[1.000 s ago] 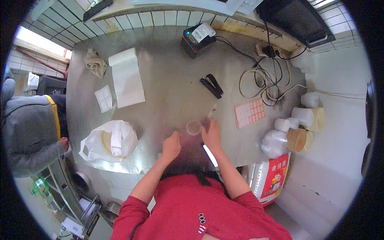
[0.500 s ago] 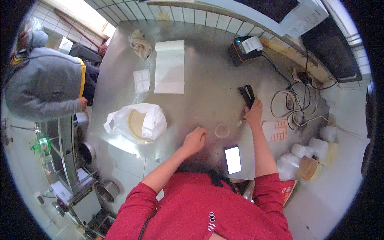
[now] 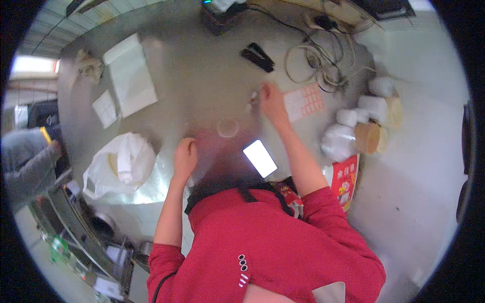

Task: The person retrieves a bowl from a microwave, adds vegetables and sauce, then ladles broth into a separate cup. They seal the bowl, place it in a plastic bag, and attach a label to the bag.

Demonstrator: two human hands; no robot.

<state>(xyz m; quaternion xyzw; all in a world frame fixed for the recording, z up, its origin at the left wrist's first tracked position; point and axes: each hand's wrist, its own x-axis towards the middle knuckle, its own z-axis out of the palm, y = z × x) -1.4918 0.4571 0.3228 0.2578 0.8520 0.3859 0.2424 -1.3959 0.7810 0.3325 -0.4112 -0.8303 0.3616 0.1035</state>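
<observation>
My left hand rests by the steel table's near edge, its fingers curled in; what they hold, if anything, is hidden. Over the table to the right, my right hand has bent, closed fingers beside a few small pale bits. I cannot make out anything in its grasp. A black stapler lies just beyond that hand, apart from it. Between my hands is a round, clear disc, like a lid. Nearer to me lies a phone with a bright white screen.
A white plastic bag with a round container stands at left. Behind it lie a white paper sheet, a small card and a cloth. Coiled cables, a label sheet and stacked containers are right. A co-worker's sleeve shows far left.
My right hand has let go of the stapler and drawn back toward me. The stapler now lies alone on the table. The whole view has turned and shifted; my left hand stays curled.
</observation>
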